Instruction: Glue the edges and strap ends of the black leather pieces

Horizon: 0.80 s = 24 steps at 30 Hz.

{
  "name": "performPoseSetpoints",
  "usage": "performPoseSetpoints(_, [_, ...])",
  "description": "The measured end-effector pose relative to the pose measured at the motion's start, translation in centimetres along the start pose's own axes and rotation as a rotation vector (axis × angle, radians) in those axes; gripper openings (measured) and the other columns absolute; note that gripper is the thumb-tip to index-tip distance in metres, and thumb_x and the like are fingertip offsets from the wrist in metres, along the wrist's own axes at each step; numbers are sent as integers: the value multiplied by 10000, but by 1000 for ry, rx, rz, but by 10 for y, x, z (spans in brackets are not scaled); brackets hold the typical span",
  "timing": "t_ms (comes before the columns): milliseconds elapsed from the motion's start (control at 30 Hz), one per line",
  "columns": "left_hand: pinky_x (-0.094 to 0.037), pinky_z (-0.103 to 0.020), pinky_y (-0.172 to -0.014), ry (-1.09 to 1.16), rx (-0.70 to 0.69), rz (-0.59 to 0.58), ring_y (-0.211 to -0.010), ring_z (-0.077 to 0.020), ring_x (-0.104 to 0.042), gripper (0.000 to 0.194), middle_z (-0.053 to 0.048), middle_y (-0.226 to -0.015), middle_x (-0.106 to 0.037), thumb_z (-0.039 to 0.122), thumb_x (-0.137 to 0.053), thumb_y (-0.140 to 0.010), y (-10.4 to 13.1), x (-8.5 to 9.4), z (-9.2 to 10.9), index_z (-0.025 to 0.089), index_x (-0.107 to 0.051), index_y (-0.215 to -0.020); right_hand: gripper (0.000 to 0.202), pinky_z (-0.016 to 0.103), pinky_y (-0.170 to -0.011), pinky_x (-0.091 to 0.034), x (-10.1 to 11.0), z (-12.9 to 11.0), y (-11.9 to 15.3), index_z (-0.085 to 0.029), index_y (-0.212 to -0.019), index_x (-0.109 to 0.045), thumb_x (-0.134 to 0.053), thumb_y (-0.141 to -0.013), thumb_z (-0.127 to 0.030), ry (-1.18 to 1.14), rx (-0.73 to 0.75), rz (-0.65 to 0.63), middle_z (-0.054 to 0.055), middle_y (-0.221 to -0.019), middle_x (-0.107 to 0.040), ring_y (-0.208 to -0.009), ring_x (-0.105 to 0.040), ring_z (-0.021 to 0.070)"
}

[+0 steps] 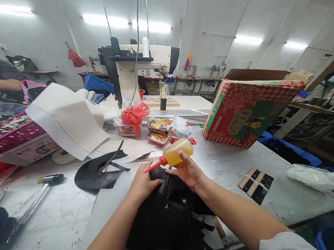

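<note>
My right hand (pixel 190 172) is closed around a squeeze bottle (pixel 180 152) of yellowish liquid. The bottle is tilted, its red nozzle (pixel 161 162) pointing down and left toward my left hand. Fingers of my left hand (pixel 143 181) grip the upper edge of a black leather piece (pixel 157 218), thumb on top. This piece has straps and lies over the table's front edge toward my lap. Just left of my hands, a second black leather piece (pixel 92 175) with thin straps rests on the table. Whether liquid leaves the nozzle cannot be made out.
A hammer (pixel 50 179) lies at left, near a pink basket (pixel 24 134) and white sheets (pixel 66 119). Food packs (pixel 159 127) and a red bag (pixel 134 114) sit ahead, before a sewing machine (pixel 127 74). A red carton (pixel 247 113) stands right. Another person's arm (pixel 5 83) shows far left.
</note>
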State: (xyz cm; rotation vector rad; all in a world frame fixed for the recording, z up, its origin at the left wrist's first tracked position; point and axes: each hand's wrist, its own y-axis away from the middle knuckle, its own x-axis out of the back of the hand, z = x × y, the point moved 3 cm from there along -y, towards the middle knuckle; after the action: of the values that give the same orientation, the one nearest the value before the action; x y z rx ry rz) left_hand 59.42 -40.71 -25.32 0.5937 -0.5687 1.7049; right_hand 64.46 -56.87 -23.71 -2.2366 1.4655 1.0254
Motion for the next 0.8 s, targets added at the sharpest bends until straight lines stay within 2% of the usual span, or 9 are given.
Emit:
performPoseSetpoints(100, [-419,-393,-920,315,93,18,-1032,-271,-570,434,-73,-1023,-638,219,-718,-553,1,-1,-8,178,-600,-969,460,459,-745,-524,8,6,7,-247,-933,-593,-819,-580,-436,-43,33,39,44,-980,-678,-1003,-587,279])
performPoseSetpoints(167, [-468,-369,-803,577,197,-60,-862,-234,-618,332,-43,-893,-659,318,-693,-617,2,-2,-12,180,-580,-896,453,502,-767,-512,13,6,13,-250,-938,-594,-807,-592,-451,-74,55,59,51,-985,-675,-1057,-562,303])
performPoseSetpoints(267, [-465,-295,-659,847,302,-186,-675,-166,-605,331,5,-762,-655,417,-674,-662,4,0,-9,188,-553,-868,425,512,-792,-513,19,0,18,-266,-948,-596,-781,-624,-469,-87,98,67,39,-964,-676,-1052,-569,294])
performPoseSetpoints(333, [-450,-268,-646,884,319,-232,-656,-146,-593,342,16,-744,-657,392,-711,-626,2,2,-4,183,-567,-855,452,442,-757,-546,23,-11,16,-267,-958,-597,-780,-613,-493,-43,171,61,30,-948,-676,-979,-605,267])
performPoseSetpoints(400, [-446,-261,-666,869,332,-249,-685,-146,-597,360,13,-768,-672,330,-743,-574,-1,5,1,175,-590,-860,492,346,-634,-571,26,-27,9,-259,-965,-598,-797,-583,-497,77,273,46,27,-913,-675,-847,-638,237])
performPoseSetpoints(500, [-441,-261,-685,840,364,-290,-695,-148,-598,342,7,-759,-680,292,-738,-560,-4,7,6,162,-617,-852,528,258,-452,-528,26,-52,-4,-234,-912,-612,-846,-497,-462,307,383,-4,27,-820,-672,-697,-638,217])
performPoseSetpoints(633, [-421,-245,-631,801,380,-349,-628,-130,-571,284,12,-684,-662,314,-721,-578,-4,6,6,148,-631,-790,551,266,-472,-527,21,-67,-22,-229,-873,-617,-873,-429,-433,466,444,-64,21,-770,-663,-689,-629,216])
performPoseSetpoints(800, [-402,-233,-596,797,374,-348,-597,-118,-544,305,25,-656,-646,334,-730,-562,-2,6,4,152,-614,-778,592,301,-514,-531,21,-60,-36,-242,-953,-608,-867,-452,-420,541,417,-120,25,-800,-664,-721,-624,230])
